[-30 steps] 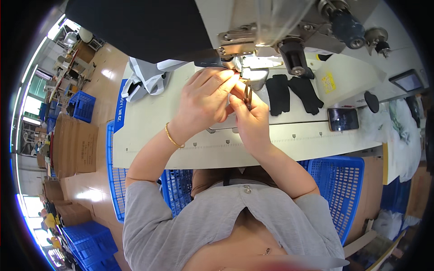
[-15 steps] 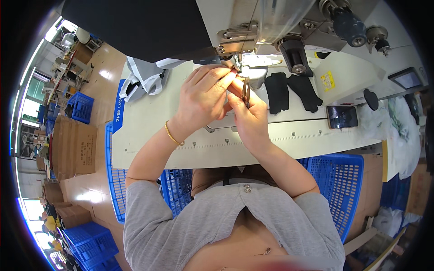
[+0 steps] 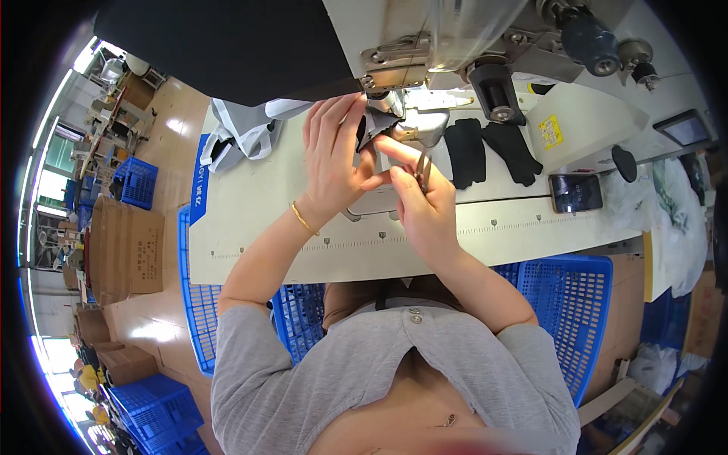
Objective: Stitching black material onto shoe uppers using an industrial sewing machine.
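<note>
My left hand (image 3: 332,152) is at the sewing machine's needle area, its long fingers straight and close together. A small dark grey and black fabric piece (image 3: 373,126) sits between those fingers and the thumb, beside the metal presser parts (image 3: 388,102). My right hand (image 3: 426,199) keeps a pair of dark thread snips (image 3: 423,173) tucked in its curled fingers. Its index finger reaches to the fabric's lower edge, and its thumb lies near the left thumb. The snips point up, away from the fabric.
Two black fabric pieces (image 3: 465,153) lie right of the hands, with a phone (image 3: 575,193) beyond. White-and-grey fabric (image 3: 241,135) is heaped at the table's left. The machine head (image 3: 394,30) overhangs the work. Blue baskets (image 3: 565,311) stand below the table's front edge.
My hands have drawn apart a little, the left shifting left and its fingers straightening. The fabric piece now shows between them. The snips remain in my right hand.
</note>
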Demonstrator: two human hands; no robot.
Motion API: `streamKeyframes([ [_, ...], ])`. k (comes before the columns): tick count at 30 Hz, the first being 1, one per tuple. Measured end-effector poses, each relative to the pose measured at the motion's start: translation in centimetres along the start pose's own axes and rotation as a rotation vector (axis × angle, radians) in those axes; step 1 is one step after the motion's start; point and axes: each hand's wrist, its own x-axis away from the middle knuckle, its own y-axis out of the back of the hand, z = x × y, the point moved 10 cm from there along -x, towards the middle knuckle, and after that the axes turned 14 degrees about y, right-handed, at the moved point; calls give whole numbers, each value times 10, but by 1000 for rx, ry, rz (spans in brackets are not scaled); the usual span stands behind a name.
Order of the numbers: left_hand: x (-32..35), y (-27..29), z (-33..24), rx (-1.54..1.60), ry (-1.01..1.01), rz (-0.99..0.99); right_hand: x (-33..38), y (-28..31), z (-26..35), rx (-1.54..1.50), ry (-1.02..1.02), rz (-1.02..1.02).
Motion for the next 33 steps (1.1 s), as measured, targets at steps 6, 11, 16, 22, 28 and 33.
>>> streamKeyframes([
  [6,-17,-21,7,29,-16,-23,7,9,16,28,147,0],
  [11,-22,-20,16,47,-41,-27,9,8,15,0,154,20],
  [16,-13,39,98,210,446,-240,10,5,34,311,349,143],
  [22,11,129,112,311,677,-99,19,-14,108,546,872,136],
  [28,63,54,73,553,925,642,25,-52,57,584,601,388],
  [33,102,6,68,790,1275,743,45,-26,-36,357,-132,410],
])
